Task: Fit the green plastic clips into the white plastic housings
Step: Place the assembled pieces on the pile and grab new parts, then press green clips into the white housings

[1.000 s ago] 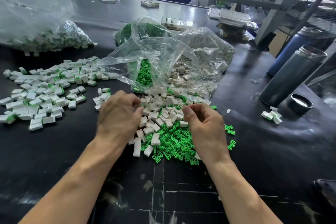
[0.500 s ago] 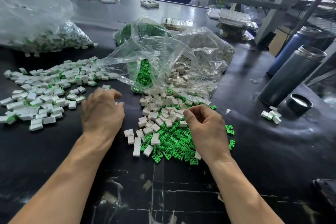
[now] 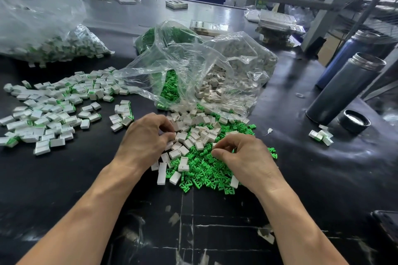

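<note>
Hands worked apart over the loose pile on the black table (image 3: 64,178). Left hand (image 3: 144,137) had fingers curled into the white housings (image 3: 193,133), seemingly pinching one. Right hand (image 3: 241,155) curled over the green clips (image 3: 204,170); any hold was hidden. Parts pointed every way.

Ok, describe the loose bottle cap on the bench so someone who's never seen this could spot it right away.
Start at the tall grey steel flask standing open at the right side of the black bench. Right at its base, on the near side, sits the bottle cap. It is the only round thing there: a short black ring with a pale inside facing up, while the small parts nearby are white and green blocks.
</note>
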### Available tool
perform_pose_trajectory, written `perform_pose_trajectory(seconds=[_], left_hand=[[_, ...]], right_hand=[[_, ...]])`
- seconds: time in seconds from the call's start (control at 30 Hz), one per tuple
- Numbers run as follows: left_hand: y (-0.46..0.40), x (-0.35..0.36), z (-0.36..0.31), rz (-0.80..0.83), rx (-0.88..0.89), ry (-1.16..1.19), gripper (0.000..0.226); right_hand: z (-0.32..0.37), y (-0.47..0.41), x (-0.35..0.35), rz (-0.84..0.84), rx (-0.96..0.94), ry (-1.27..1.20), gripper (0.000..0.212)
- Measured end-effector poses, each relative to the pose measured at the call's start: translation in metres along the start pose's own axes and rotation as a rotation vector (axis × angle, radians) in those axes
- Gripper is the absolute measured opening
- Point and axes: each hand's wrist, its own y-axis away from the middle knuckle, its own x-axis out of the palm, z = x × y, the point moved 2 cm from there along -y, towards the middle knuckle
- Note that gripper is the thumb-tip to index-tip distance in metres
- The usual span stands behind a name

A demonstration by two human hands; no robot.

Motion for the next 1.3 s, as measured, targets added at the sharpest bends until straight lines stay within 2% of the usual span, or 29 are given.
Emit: perform_pose_trajectory(seconds=[0.2,0.27,0.33,0.43,0.53,0.67,0.83,1.0,1.17,1.3], left_hand=[[0.001,-0.001,-0.002,-0.002,0.015,0.001,0.003],[0.001,-0.002,-0.003,-0.031,0.010,0.031,0.008],[0.001,-0.004,-0.006,-0.048,-0.004,0.115,0.008],[0.004,-0.005,-0.009,-0.032,-0.053,0.381,0.007],[0.007,-0.005,-0.014,0.010,-0.092,0.616,0.006],[0.011,-0.001,-0.025,0.087,-0.063,0.791,0.008],[0.017,0.006,-0.038,0.161,-0.036,0.893,0.016],[0.023,0.009,-0.045,0.198,0.006,0.923,0.026],[0.026,0.009,-0.045,0.217,0.040,0.893,0.022],[0.026,0.012,-0.046,0.218,-0.015,0.900,0.026]], right_hand=[[0.008,0.002,0.008,0.004,-0.049,0.157,0.023],[0.009,0.001,0.010,0.005,-0.062,0.193,0.023],[0.010,0.002,0.011,0.014,-0.071,0.208,0.019],[0.009,0.003,0.012,0.018,-0.074,0.180,0.018],[0.007,0.004,0.009,-0.034,-0.095,0.046,0.016],[0.006,0.003,0.009,-0.069,-0.098,-0.351,0.008],[0.007,0.000,0.012,-0.106,-0.110,-0.700,0.021],[0.009,-0.001,0.013,-0.087,-0.094,-0.834,0.013],[0.010,0.001,0.011,-0.122,-0.131,-0.917,0.012],[0.012,0.002,0.010,-0.147,-0.161,-0.951,0.010]])
